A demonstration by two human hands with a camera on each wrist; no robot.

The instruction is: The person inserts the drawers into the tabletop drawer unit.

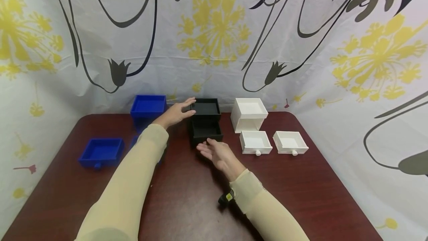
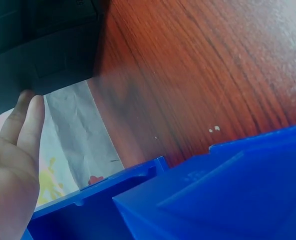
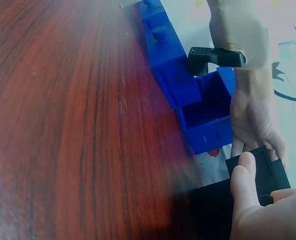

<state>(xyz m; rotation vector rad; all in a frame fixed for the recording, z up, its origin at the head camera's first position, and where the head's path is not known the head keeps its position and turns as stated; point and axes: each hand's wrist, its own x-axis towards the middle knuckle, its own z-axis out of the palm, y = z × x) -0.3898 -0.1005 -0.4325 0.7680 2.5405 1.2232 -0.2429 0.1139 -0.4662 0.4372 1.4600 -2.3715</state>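
A small black drawer cabinet (image 1: pixel 205 108) stands at the back of the table, its lower black drawer (image 1: pixel 204 128) projecting forward. My left hand (image 1: pixel 175 113) is at the cabinet's upper left side, fingers extended; in the left wrist view its fingertips (image 2: pixel 34 102) come right up to the black wall. At the drawer's front is my right hand (image 1: pixel 219 154), palm turned inward. The right wrist view shows its fairly straight fingers (image 3: pixel 243 177) over the black front, with the small round knob (image 3: pixel 266 200) between them and the thumb.
Left of the black cabinet stands a blue cabinet (image 1: pixel 148 106), with a loose blue drawer (image 1: pixel 101 153) in front; another blue piece is partly behind my left sleeve. On the right, a white cabinet (image 1: pixel 249 112) has two white drawers (image 1: pixel 255 142) before it. A patterned cloth (image 1: pixel 214 77) hangs behind.
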